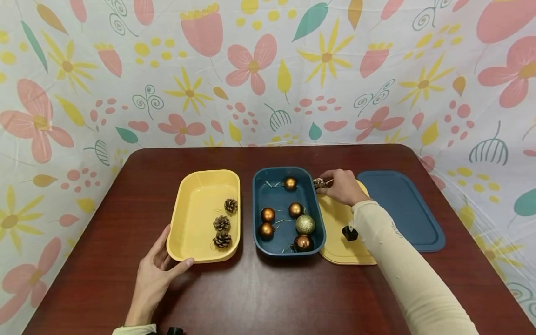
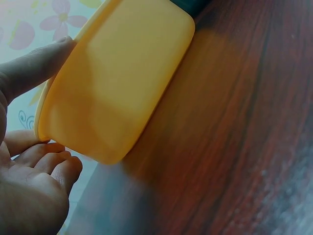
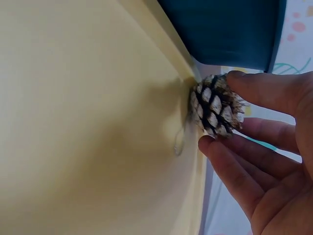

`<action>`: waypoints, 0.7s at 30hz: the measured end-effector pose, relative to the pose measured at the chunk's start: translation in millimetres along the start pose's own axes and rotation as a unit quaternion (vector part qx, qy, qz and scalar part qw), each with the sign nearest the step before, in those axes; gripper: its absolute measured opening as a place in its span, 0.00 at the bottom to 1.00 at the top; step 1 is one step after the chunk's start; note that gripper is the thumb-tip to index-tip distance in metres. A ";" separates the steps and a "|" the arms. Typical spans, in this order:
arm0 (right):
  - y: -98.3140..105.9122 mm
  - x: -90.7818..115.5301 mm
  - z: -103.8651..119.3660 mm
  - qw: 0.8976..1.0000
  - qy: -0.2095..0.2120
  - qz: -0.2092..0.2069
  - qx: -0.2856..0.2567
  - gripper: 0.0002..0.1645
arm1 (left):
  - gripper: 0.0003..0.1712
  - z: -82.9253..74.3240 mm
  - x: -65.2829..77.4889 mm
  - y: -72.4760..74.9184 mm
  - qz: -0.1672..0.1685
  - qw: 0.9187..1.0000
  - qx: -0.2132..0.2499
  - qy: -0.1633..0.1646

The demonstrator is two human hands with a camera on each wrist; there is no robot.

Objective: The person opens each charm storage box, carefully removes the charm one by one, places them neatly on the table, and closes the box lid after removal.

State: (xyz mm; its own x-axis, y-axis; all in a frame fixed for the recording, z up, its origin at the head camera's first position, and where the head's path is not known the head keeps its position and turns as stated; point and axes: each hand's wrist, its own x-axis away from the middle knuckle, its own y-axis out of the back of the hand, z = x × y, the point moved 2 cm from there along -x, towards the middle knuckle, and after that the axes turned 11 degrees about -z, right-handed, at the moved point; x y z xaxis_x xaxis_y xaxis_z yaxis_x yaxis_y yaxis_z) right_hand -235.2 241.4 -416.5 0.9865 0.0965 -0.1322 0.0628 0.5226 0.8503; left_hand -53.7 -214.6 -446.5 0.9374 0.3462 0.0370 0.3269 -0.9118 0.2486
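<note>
My right hand (image 1: pixel 344 187) pinches a pine cone (image 3: pixel 217 106) between thumb and fingertips, over the far left part of the yellow lid (image 1: pixel 337 232). A thin string loop trails from this cone in the right wrist view. At the near left corner of the yellow container (image 1: pixel 204 215), my left hand (image 1: pixel 157 272) grips the rim, thumb on the near side and fingers along the left wall. Several pine cones (image 1: pixel 222 223) lie along the right side inside that container. The blue container (image 1: pixel 289 211) stands between the hands and holds several copper baubles (image 1: pixel 268 214) and a glittery gold bauble (image 1: pixel 305 224).
The blue lid (image 1: pixel 404 209) lies flat at the right, partly behind the right forearm. A dark wooden table (image 1: pixel 234 298) carries everything. Behind it hangs a flower-patterned cloth (image 1: pixel 259 107). A black wrist device (image 1: pixel 349 233) sits at the right sleeve.
</note>
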 end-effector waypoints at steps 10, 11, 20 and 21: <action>25.8 1.6 6.3 1.000 0.018 -0.021 -0.004 0.27 | 0.58 -0.9 -0.1 -0.2 0.004 1.000 0.000 0.001; 28.1 1.5 7.7 0.999 0.022 -0.024 -0.003 0.27 | 0.58 -0.8 -0.1 -0.2 0.004 1.000 0.002 0.000; 41.8 5.0 28.0 0.998 0.050 -0.039 -0.016 0.26 | 0.59 -0.9 0.4 0.2 0.001 1.000 -0.010 0.004; 43.0 5.7 31.0 0.998 0.052 -0.038 -0.019 0.26 | 0.59 -0.9 0.4 0.1 0.000 1.000 -0.011 0.004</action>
State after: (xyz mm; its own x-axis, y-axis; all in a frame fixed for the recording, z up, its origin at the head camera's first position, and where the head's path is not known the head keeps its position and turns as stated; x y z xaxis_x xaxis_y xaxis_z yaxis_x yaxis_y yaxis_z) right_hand -222.2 238.1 -364.9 0.9581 0.1416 -0.2491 0.1288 0.5636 0.8160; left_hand -53.4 -214.4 -445.6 0.9365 0.3477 0.0447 0.3239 -0.9070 0.2691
